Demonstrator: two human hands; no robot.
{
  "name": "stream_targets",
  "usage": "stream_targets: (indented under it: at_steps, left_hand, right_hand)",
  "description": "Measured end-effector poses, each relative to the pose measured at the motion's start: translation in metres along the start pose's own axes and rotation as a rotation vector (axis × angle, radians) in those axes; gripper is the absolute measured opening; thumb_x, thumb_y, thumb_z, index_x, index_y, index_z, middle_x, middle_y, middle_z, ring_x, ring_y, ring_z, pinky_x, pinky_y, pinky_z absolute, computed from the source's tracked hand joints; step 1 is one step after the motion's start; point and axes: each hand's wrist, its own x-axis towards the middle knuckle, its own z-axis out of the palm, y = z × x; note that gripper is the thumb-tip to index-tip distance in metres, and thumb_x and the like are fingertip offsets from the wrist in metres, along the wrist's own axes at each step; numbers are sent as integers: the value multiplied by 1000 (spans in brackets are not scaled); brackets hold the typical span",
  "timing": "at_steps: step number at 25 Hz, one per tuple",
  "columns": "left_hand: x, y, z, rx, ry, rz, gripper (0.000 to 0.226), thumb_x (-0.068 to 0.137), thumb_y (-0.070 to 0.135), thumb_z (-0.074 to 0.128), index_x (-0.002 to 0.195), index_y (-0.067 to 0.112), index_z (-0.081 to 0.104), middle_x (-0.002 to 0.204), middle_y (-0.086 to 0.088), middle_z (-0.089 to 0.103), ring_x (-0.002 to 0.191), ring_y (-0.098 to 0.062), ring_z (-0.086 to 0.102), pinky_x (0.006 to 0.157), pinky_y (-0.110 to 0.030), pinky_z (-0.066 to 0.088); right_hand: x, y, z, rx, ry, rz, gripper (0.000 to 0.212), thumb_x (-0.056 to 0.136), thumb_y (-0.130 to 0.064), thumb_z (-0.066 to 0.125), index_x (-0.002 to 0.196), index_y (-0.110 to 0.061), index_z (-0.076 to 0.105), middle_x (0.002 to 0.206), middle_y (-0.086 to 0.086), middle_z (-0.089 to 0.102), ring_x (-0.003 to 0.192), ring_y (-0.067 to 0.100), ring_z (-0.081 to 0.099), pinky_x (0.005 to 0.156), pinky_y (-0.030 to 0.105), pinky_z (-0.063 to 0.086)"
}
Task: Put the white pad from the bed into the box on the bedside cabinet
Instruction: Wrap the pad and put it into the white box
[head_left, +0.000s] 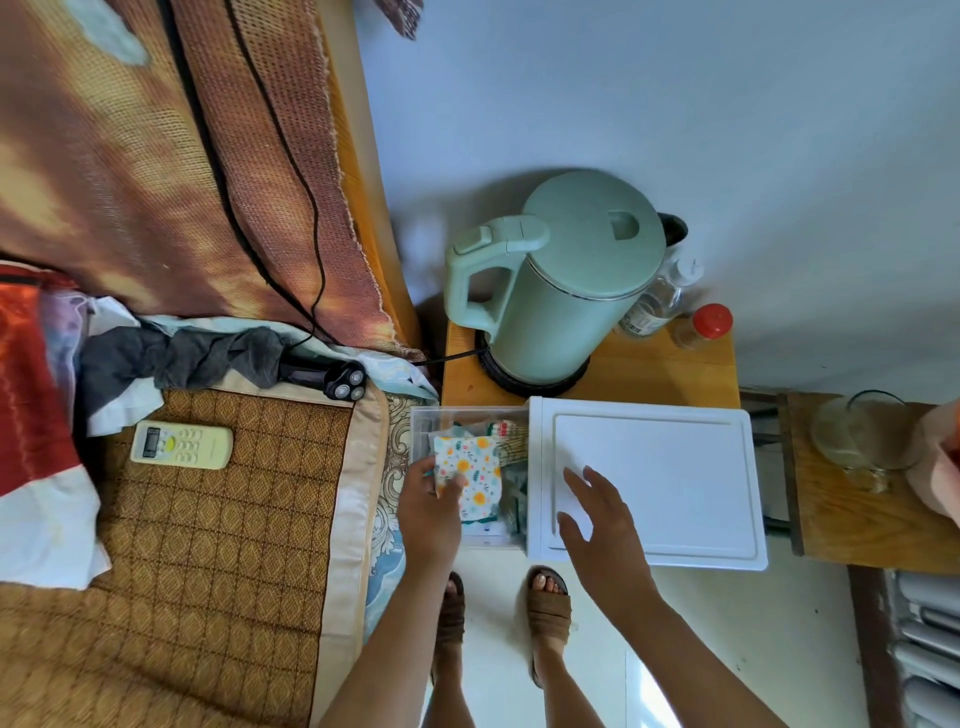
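My left hand (428, 512) grips the white pad (470, 475), a small square packet printed with yellow and orange flowers, and holds it over the open left part of the clear plastic box (421, 426) on the bedside cabinet (665, 371). Several small packets lie inside the box under the pad. The box's white lid (675, 467) is slid to the right and covers the rest of the box. My right hand (600, 525) lies flat on the lid's left part with its fingers spread.
A green kettle (556, 280) stands behind the box, with a clear bottle (662, 299) and a red-capped jar (704, 327) beside it. On the bed (208, 519) lie a remote control (182, 444), a shaver (335, 382) and dark cloth. A glass mug (857, 434) sits on a stool at the right.
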Motion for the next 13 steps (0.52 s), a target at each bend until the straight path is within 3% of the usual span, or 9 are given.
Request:
stream_targets:
  at_steps: [4,7,8,11,13]
  left_hand:
    - [14,1,3,241,-52,15,32,88,6,58,118,2,50,115,-20,61,83,-20,55,62,-25,44]
    - [12,3,12,531,-143,129,50,92,13,51,138,1,33,141,-20,41,125,-31,46,96,-40,46]
    - [10,5,9,582,-107,192,52,92,14,51,139,2,33,141,-19,38,128,-33,43,97,-44,46]
    - [17,10,-13,519,134,262,43,89,12,52,131,4,44,131,-20,44,119,-36,47,87,-47,48]
    - [33,7,-30,422,85,85,45,92,16,49,135,5,43,138,-21,42,124,-38,44,98,-47,44]
  right_hand:
    - [1,14,-5,-257,-76,31,50,94,-23,51,142,-25,35,156,0,21,143,22,16,115,39,24]
    - [1,18,-6,-337,-90,51,52,95,-29,48,144,-27,30,158,-1,16,145,20,11,116,41,22]
    - [1,19,-7,-352,-88,50,53,95,-30,47,144,-27,29,158,-1,16,145,20,11,117,41,22]
    - [0,18,-10,-382,-85,46,53,95,-32,46,145,-27,27,158,-1,17,145,20,11,117,41,22]
    - [-1,18,-13,-384,-92,57,54,95,-34,45,145,-28,25,158,-1,17,145,20,12,117,41,22]
